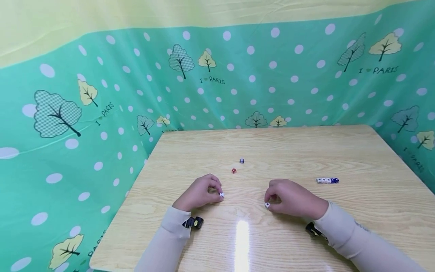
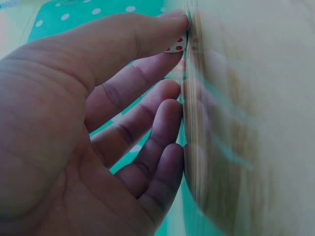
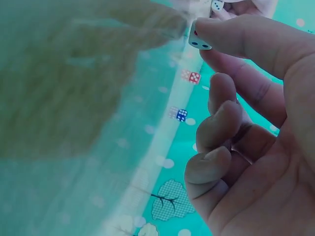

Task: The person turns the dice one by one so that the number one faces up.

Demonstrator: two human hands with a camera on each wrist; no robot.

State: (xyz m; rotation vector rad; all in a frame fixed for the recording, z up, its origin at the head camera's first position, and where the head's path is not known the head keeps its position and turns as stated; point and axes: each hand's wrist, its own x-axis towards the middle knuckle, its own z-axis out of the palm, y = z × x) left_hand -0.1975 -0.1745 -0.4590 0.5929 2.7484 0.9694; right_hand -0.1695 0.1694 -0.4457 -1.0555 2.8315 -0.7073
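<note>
My left hand (image 1: pixel 203 192) pinches a white die (image 1: pixel 222 195) between thumb and forefinger, low at the wooden table. Red pips show on that die (image 2: pixel 177 45) in the left wrist view, and the other fingertips rest by the tabletop. To the right, my right hand (image 1: pixel 293 198) holds another white die (image 1: pixel 267 205) by thumb and forefinger. Its face (image 3: pixel 200 42) with dark pips shows in the right wrist view, the remaining fingers curled loosely below. Beyond the hands, between them, lie a red die (image 1: pixel 233 170) and a dark blue die (image 1: pixel 242 161), a little apart.
A row of several dice (image 1: pixel 327 180), white at the left and blue at the right, lies beyond the right hand. The wooden table (image 1: pixel 272 147) meets a green dotted curtain (image 1: pixel 251 79) at the back and left. A bright light reflection crosses the near tabletop.
</note>
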